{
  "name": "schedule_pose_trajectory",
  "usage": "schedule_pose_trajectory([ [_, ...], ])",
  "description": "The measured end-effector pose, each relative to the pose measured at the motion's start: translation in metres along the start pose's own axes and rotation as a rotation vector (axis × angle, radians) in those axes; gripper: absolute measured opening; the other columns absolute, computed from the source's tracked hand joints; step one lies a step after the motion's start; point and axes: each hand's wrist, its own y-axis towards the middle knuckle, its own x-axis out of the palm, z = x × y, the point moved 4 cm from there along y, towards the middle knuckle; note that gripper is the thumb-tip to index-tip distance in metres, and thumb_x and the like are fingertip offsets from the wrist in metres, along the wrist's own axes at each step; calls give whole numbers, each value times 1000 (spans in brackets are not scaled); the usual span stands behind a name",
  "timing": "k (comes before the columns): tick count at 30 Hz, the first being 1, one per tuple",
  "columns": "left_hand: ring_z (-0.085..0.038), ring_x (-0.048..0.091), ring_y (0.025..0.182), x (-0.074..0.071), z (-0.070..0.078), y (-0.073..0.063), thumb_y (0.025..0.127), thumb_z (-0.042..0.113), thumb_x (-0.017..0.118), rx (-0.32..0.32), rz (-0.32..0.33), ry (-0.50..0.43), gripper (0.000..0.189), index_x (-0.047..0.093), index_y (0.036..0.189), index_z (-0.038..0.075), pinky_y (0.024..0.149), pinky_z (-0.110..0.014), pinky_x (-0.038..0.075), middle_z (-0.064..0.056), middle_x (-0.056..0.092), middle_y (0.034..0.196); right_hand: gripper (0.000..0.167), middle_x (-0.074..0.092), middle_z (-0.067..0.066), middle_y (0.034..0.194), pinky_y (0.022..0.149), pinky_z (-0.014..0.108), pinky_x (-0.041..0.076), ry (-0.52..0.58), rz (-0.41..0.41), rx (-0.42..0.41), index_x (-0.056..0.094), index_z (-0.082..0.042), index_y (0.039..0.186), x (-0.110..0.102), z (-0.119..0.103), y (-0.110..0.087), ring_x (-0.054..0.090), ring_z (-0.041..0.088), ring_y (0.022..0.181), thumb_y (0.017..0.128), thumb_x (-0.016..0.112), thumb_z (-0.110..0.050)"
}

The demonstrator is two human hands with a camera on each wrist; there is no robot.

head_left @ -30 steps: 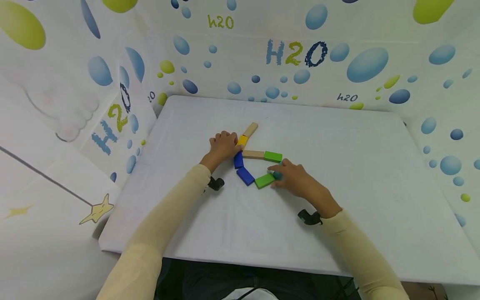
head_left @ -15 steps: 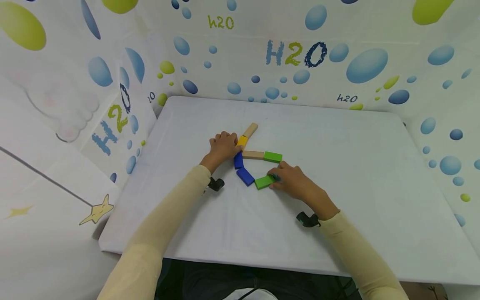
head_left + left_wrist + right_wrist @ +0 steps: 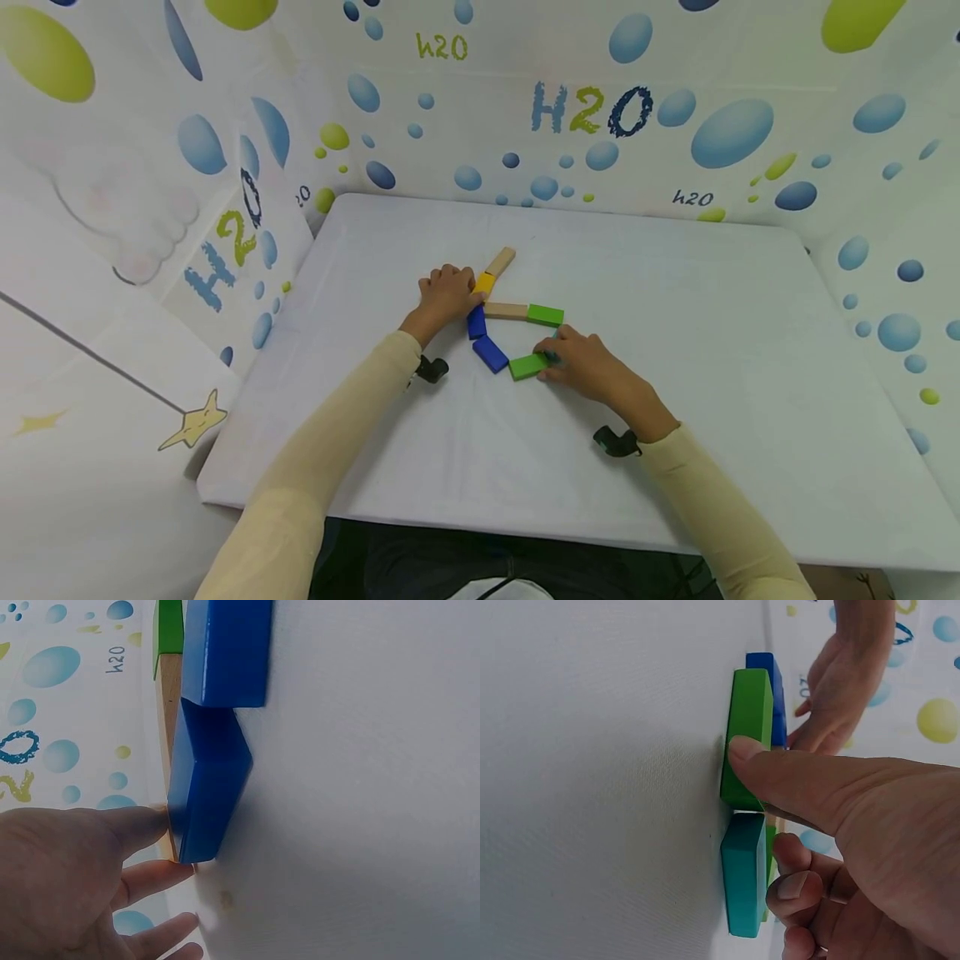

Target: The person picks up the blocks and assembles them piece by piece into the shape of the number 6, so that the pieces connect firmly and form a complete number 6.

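My left hand rests at the joint between a yellow block and the upper blue block. Its thumb touches the blue block, and its fairly straight fingers spread beside the end. My right hand pinches the near green block, thumb on its near side, index finger across the far side. Beside that block, under the hand, lies a teal block, mostly hidden in the head view. A second blue block meets the green one at its corner.
A plain wooden block and another green block run rightward from the joint. A second wooden block extends beyond the yellow one. All lie on a white-covered table beside a patterned wall.
My right hand has shifted slightly left from the teal block and its fingers have closed onto the near green block. The left hand stays in place.
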Motion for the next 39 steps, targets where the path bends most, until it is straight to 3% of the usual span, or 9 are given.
schedule_pose_trajectory([
  [6, -40, 43, 128, 0, 0, 1, 108, 42, 59, -2, 3, -4, 33, 56, 118, 11, 108, -57, 28, -19, 50, 141, 42, 57, 6, 107, 82, 42, 41, 4, 10, -2, 71, -14, 133, -1, 1, -1, 53, 18, 86, 95, 81, -28],
  [12, -40, 43, 127, -1, -1, 2, 108, 42, 59, -3, -3, 3, 34, 55, 118, 11, 108, -57, 29, -19, 51, 139, 52, 61, 12, 116, 88, 50, 47, 7, 8, -1, 65, -14, 141, -4, 3, -1, 60, 20, 92, 94, 82, -30],
  [18, -39, 44, 125, -1, -2, 5, 107, 44, 60, -4, -3, 24, 35, 55, 119, 11, 109, -58, 29, -18, 52, 136, 57, 59, 14, 111, 83, 45, 50, 91, 31, 73, 61, -9, 146, -13, 18, 2, 60, 23, 93, 96, 79, -31],
  [24, -39, 44, 123, 1, -2, 6, 107, 44, 61, 0, -11, 21, 35, 56, 118, 11, 107, -58, 29, -18, 52, 134, 51, 58, 16, 106, 74, 37, 49, 141, 80, 125, 59, -5, 145, -20, 35, 7, 58, 26, 89, 102, 71, -30],
  [39, -40, 45, 122, 0, 2, 5, 106, 44, 61, 15, -2, 8, 36, 56, 119, 10, 107, -57, 30, -18, 52, 134, 57, 60, 21, 117, 83, 45, 53, 162, 78, 223, 48, -6, 155, -26, 54, 6, 59, 32, 99, 107, 63, -33],
])
